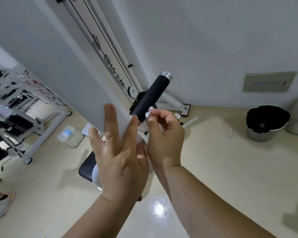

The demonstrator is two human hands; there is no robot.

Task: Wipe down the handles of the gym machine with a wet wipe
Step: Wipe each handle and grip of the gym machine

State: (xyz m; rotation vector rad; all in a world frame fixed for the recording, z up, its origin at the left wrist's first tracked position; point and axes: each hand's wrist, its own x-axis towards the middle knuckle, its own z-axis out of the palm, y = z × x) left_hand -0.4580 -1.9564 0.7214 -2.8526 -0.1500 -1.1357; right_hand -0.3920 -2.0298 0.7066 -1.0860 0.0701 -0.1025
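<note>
Black foam handle (150,96), white wipe (148,114) touching

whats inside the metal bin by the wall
The metal bin holds a black liner bag folded over its rim, with one small greyish item visible inside. Anything deeper is hidden by the bag and the viewing angle.

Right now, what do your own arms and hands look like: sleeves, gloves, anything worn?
Both forearms are bare as far as the frame shows, with no sleeves in view. The left hand and right hand wear no gloves; no rings, watch or bands show. Nails are short and unpainted.
</note>
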